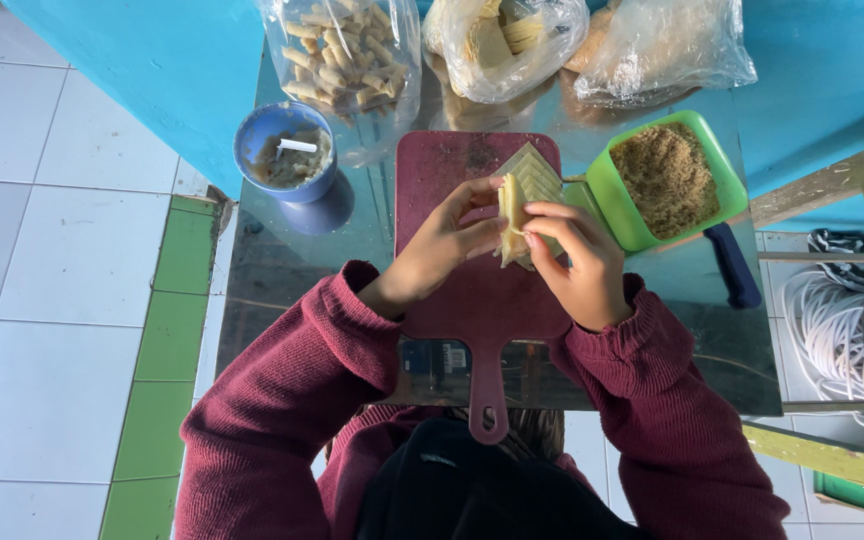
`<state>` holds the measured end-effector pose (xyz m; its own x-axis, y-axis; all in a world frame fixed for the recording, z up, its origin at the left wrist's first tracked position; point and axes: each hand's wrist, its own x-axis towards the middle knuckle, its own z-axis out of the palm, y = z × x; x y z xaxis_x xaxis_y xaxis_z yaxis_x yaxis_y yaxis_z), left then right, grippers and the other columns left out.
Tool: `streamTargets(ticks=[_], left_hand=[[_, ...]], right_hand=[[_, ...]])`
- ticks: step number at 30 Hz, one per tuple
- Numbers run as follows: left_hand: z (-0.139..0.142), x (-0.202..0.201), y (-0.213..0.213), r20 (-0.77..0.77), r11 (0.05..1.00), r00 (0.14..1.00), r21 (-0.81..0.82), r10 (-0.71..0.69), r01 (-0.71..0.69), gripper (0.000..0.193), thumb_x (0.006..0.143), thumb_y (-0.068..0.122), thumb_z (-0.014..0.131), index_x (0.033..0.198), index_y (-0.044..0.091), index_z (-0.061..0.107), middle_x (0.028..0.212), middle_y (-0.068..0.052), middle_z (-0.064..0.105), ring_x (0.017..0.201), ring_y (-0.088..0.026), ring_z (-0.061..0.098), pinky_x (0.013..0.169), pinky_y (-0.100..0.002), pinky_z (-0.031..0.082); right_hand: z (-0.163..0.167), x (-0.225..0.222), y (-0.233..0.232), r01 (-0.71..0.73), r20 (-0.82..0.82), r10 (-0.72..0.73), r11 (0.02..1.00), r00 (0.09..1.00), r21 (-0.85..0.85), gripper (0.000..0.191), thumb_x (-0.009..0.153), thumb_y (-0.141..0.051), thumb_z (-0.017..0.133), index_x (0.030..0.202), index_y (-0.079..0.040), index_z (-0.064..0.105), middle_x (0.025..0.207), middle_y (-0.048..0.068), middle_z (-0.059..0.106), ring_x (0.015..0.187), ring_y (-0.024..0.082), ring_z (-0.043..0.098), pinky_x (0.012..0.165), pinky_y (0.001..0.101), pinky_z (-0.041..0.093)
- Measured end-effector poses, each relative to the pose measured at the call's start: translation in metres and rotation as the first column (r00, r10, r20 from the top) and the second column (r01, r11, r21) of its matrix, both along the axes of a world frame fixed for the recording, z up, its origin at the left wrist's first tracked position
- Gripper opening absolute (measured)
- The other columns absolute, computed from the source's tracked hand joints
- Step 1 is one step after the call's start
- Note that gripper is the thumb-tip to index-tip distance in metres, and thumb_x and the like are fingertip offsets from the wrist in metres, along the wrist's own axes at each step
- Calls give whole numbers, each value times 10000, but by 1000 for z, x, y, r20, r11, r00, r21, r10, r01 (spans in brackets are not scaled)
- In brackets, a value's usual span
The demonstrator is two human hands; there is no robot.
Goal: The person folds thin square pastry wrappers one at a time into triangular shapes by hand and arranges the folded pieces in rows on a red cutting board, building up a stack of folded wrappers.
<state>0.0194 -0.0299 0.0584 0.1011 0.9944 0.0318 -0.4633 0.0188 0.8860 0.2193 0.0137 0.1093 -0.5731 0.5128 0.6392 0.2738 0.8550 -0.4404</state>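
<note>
- The left hand and the right hand both pinch a thin yellow wrapper.
- The wrapper sits between the two hands, up above the dark red cutting board.
- A pile of flat wrappers lies on the board, just behind the hands.
- A green tub of brown crumbs is beside the right hand.
- A blue cup stands off to the left.

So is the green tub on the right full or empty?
Full: the green tub is heaped with brown crumbs nearly to its rim, and it sits upright beside the red cutting board.
</note>
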Motion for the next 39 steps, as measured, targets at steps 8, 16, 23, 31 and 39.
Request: streamTargets(ticks=[8,16,23,31,39], left_hand=[[-3,0,1,-29,999,1000,-37,12,-13,616,996,137,632,1538,37,357,1491,-113,480,1374,-205,498,1100,-354,465],[-6,6,3,-102,998,995,68,10,-4,748,944,137,735,1556,5,325,1522,-157,456,1414,-265,475,1154,-394,450],[-7,8,3,-120,998,993,65,22,-14,740,955,136,726,1561,2,324,1529,-161,463,1391,-261,496,1130,-389,469],[-20,8,5,-152,996,987,87,44,-31,658,960,57,665,1548,24,370,1501,-147,500,1349,-231,520,1105,-359,484],[-16,8,2,-210,999,976,28,48,-43,633,926,48,660,1515,36,427,1422,-134,543,1263,-212,540,961,-346,526]], right_hand=[[-3,1,3,-20,-59,10,984,998,-177,122,960,58,699,1073,12,700,1204,117,719,1045,238,722,886,323,574],[-12,1,8,-75,-130,36,948,991,-310,102,927,45,733,1008,-5,696,1215,109,676,1100,228,675,946,322,542],[-8,-1,3,-4,-85,-9,988,996,-156,155,883,44,776,996,-31,702,1206,106,659,1053,222,701,909,327,558],[-1,-5,-4,34,-40,-37,998,999,-61,168,868,48,783,987,-37,700,1172,99,669,1003,231,699,868,337,560],[-1,-4,-1,-37,-125,8,971,992,-235,140,922,71,716,1016,-12,655,1145,83,694,1047,221,699,930,330,552]])
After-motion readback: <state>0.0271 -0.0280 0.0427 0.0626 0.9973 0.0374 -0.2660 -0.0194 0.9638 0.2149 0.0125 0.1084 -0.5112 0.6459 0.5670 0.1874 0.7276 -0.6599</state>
